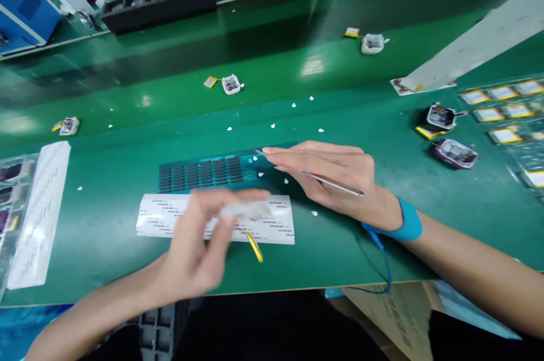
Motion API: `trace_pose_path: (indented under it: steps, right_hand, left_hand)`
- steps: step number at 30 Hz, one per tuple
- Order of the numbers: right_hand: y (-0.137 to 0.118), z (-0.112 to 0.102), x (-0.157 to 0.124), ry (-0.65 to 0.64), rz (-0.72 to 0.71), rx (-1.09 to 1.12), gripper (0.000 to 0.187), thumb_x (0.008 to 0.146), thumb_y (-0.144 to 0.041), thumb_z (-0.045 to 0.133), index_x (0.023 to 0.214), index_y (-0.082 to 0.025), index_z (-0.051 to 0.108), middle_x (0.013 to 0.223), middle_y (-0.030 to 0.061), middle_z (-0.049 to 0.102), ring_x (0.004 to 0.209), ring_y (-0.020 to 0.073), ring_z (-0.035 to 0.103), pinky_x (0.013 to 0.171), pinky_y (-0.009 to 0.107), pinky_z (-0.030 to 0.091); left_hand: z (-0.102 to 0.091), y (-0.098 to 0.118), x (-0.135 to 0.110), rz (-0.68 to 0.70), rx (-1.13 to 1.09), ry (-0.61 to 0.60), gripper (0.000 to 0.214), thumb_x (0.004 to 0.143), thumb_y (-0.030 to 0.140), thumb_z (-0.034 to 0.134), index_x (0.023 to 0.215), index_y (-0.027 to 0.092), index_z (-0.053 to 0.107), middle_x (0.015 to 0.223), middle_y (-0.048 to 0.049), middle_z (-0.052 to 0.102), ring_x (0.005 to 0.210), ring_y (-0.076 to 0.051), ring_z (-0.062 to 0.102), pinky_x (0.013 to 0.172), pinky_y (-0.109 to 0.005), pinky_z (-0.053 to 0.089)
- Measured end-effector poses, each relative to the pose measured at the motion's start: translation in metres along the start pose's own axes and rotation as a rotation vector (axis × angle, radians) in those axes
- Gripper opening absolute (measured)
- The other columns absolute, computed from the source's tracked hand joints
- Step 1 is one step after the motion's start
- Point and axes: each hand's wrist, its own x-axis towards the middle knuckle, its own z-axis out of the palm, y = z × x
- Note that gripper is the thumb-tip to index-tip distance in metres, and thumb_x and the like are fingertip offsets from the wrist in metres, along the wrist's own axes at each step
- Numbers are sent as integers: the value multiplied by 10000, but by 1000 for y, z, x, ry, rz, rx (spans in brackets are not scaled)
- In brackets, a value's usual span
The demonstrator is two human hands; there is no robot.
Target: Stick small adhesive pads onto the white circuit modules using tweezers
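My left hand (202, 247) pinches a small white device housing (249, 211), smeared by motion, over a white printed strip (153, 216). A yellow-edged battery (255, 247) hangs below the housing. In my right hand (335, 174) is a thin metal tool, seemingly tweezers (331, 182), its tip at the upper edge of a teal sheet (199, 171) with rows of dark strips. Whether the tip grips anything is too small to tell. A blue wrist strap (410, 219) with a cord circles my right wrist.
Open housings with batteries lie along the back, one white housing (232, 84) in the middle. At right are a black housing (442, 116), a purple housing (455, 153) and several batteries (504, 135). A metal post (463, 43) stands behind them. Small white tabs (314, 213) dot the green table (340, 259).
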Motion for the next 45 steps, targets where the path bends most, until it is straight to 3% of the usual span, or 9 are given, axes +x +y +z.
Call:
trace_pose_path:
  steps: [2,5,10,15,18,24,28,35,45]
  right_hand:
    - [-3,-1,0,35,-41,-51,455,904,-88,681,1261,-371,681,1192,-2,752,1024,232,755,817,390,661]
    - [-13,-4,3,55,-58,-165,485,895,-61,676,1263,-377,676,1202,-6,740,994,231,763,801,392,668]
    - [-22,-9,5,60,-174,-328,509,892,-8,648,1319,-285,640,1170,41,750,1020,214,758,797,350,670]
    - [-19,-9,5,21,-231,-414,500,876,11,657,1289,-271,650,1188,30,756,972,200,768,798,319,676]
    - [-20,-10,4,-17,-274,-452,489,880,11,650,1313,-216,626,1191,73,753,1005,207,762,850,322,670]
    - [-17,-8,0,-37,-271,-438,515,903,-4,617,1363,-233,576,1206,68,750,1044,208,749,854,346,664]
    - [-5,-3,2,-81,-104,-327,348,949,-103,623,1244,-283,667,1120,26,782,936,187,758,770,323,650]
    - [12,2,6,-161,126,-210,214,997,-208,587,1147,-240,736,1078,20,788,921,186,732,807,345,604]
    - [15,3,8,-123,176,-140,206,994,-189,582,1075,-251,761,1042,4,793,868,170,732,775,327,601]
  left_hand:
    - [-4,-3,8,-307,-273,165,141,1021,165,487,1150,193,537,1051,-108,787,877,-202,763,781,-354,608]
    - [-5,-6,17,-582,-604,139,129,992,194,550,1101,137,586,973,-128,789,758,-200,757,731,-333,593]
    - [-8,11,16,-534,-906,-33,115,959,262,633,1006,158,622,848,-71,787,583,-187,740,673,-327,607]
    - [-17,8,31,-679,-839,571,246,995,41,362,889,148,556,817,-51,786,310,-18,464,449,-146,486]
    - [-15,2,34,-769,-838,567,293,1010,45,290,907,119,554,844,-107,791,285,-24,445,411,-161,468]
    - [-12,3,20,-595,-950,99,246,1024,122,344,926,125,570,814,-108,782,412,-115,658,549,-234,574]
    - [-18,3,13,-478,-863,-228,172,1038,284,430,987,174,552,804,-92,783,345,-111,560,371,-201,416]
    - [-15,2,6,-18,259,-36,138,995,228,522,966,148,630,663,-5,651,510,-98,485,477,-224,366]
    - [-14,-13,12,36,452,-38,172,1002,154,475,1062,136,635,1142,-119,726,1074,-210,626,930,-374,500]
